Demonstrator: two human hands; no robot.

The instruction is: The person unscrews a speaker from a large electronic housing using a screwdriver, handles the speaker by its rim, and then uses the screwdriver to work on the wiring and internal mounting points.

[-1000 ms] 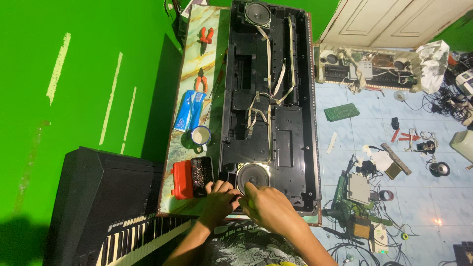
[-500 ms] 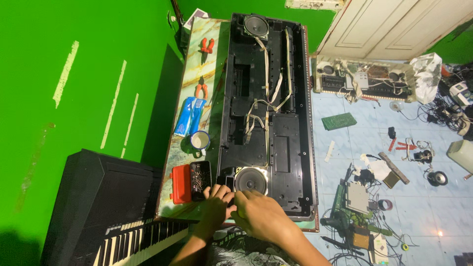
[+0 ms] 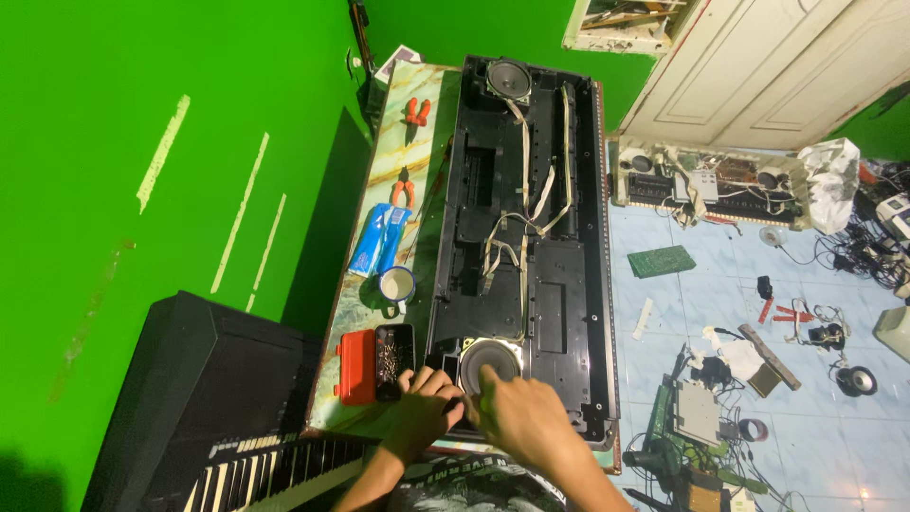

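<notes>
Landmark: opened black keyboard casing, lying lengthwise on a narrow marble-patterned table, seen from above.
Near speaker: round speaker set in the casing's near left corner, partly covered by both hands.
Left hand: at the casing's near left corner, fingers curled, touching the edge beside the speaker; whether anything is pinched inside, cannot tell.
Right hand: over the casing's near edge, index finger stretched onto the speaker's rim, other fingers bent; grip on anything not visible.
Far speaker: second round speaker at the casing's far end.
Wiring: pale ribbon cables running down the casing's middle.
Left of casing, near to far: red tray, black tray of small screws, white mug, blue packet, orange-handled pliers.
Right of casing: blue tiled floor strewn with a green circuit board and loose parts.
Near left of casing: black-and-white piano keys.
</notes>
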